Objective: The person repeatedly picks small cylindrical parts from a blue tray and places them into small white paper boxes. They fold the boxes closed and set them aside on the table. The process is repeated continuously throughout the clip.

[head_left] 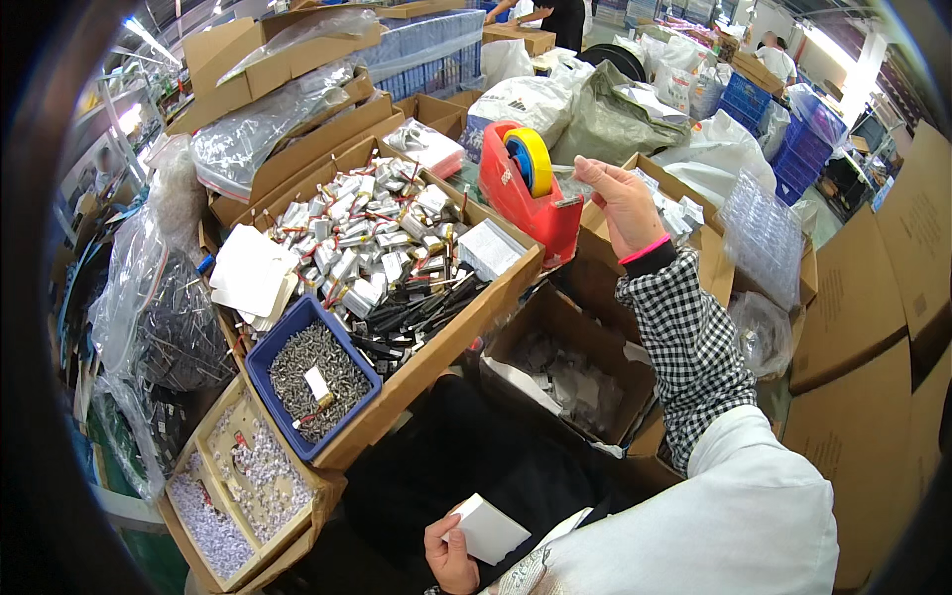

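Low in the head view, my left hand (pixel 451 557) grips a small flat white box (pixel 493 532) by its edge, fingers closed round it. My right hand (pixel 627 206) is raised in a pinch just right of a red tape dispenser (pixel 555 226) that carries a yellow roll with a blue core (pixel 531 161). A pale, see-through strip of tape seems to run from the roll to the pinched fingertips; it is faint. Left of the dispenser, an open carton (pixel 476 322) bears many silver pouch batteries (pixel 347 233) with wires and several black leads (pixel 421 315).
A blue tray of small screws (pixel 256 349) and a wooden divided tray of tiny white parts (pixel 213 436) stand at the left. White cards (pixel 253 268) lie on the batteries. Below the dispenser is an open box with clear plastic (pixel 565 382). Large cartons (pixel 853 426) stand right.
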Demonstrator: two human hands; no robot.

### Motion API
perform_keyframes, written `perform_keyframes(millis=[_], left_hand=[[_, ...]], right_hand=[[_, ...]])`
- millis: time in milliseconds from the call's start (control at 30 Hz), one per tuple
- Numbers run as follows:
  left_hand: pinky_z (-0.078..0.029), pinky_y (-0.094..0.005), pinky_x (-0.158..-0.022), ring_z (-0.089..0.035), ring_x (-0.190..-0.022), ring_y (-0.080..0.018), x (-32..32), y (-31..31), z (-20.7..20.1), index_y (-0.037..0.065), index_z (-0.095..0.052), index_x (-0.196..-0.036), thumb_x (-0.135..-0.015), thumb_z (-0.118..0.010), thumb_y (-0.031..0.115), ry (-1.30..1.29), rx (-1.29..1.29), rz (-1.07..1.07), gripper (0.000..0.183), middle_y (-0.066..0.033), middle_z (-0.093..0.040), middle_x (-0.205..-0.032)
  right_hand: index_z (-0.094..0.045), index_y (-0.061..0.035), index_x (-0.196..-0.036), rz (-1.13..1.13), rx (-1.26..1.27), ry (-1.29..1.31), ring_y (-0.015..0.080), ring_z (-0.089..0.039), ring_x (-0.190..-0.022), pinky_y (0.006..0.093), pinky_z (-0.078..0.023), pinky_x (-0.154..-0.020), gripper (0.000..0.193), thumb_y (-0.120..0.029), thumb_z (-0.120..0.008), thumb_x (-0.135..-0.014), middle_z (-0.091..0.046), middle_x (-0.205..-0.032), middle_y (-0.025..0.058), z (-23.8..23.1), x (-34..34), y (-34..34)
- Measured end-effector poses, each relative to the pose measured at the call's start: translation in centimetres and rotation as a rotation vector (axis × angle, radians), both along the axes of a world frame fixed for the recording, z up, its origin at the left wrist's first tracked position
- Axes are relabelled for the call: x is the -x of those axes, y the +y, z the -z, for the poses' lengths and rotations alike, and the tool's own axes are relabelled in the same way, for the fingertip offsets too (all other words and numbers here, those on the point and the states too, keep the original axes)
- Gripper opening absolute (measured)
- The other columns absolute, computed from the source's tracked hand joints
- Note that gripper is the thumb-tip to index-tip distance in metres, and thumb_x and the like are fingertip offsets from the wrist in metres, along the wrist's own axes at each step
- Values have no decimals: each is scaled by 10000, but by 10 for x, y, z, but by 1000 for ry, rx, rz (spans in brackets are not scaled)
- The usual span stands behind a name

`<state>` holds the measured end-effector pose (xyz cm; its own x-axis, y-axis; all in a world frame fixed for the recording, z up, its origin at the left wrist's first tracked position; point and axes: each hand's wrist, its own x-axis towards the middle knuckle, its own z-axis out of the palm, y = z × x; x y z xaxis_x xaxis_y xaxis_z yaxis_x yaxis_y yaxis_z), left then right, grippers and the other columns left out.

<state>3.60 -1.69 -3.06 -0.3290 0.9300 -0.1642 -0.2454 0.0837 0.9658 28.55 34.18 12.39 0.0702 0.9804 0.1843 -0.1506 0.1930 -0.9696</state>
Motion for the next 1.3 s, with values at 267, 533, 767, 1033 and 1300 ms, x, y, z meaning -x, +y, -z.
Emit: perform_keyframes(millis=[267, 533, 767, 1033, 1300], left_hand=[[-419, -282, -872, -526, -954, -157, -1, 2, -6, 8, -516, -1162, -937, -516, 88, -21, 20, 32, 239, -94, -561, -1078], [-449, -297, -853, -567, -924, -170, -2, 3, -5, 1, -545, -1115, -919, -540, 63, -88, 39, -66, 206, -115, -596, -1043], [-447, -269, -828, -553, -898, -143, 4, 9, -5, -4, -535, -1114, -911, -544, 56, 215, 50, -196, 212, -84, -582, -1018], [-364, -202, -488, -454, -546, -29, 1, 3, -14, 51, -584, -1129, -877, -584, 63, 356, 109, -126, 253, 0, -594, -739], [-522, -316, -691, -668, -779, -255, 3, -1, -35, 55, -458, -1295, -864, -547, 78, 499, 126, -24, 440, -197, -643, -990]], right_hand=[[-657, -61, -965, -116, 148, 91, 50, -493, -730, 194, -394, -654, 181, -226, -611, -906, -615, -870, -29, 23, -11, -32], [-597, -32, -999, -150, 220, 407, 130, -621, -847, 264, -512, -730, 184, -196, -604, -916, -652, -916, 39, 51, 4, -34], [-583, -53, -991, -326, 406, 526, 121, -571, -771, 251, -479, -698, 131, -165, -582, -923, -594, -833, 17, 76, 33, -79], [-421, 0, -1329, -794, 844, 209, 150, -593, -753, 272, -495, -719, 447, -78, -570, -915, -605, -818, 63, 109, 97, -220], [-471, -43, -1215, -717, 883, 218, 130, -623, -782, 248, -494, -712, 358, -127, -619, -900, -654, -896, 84, 123, 126, -259]])
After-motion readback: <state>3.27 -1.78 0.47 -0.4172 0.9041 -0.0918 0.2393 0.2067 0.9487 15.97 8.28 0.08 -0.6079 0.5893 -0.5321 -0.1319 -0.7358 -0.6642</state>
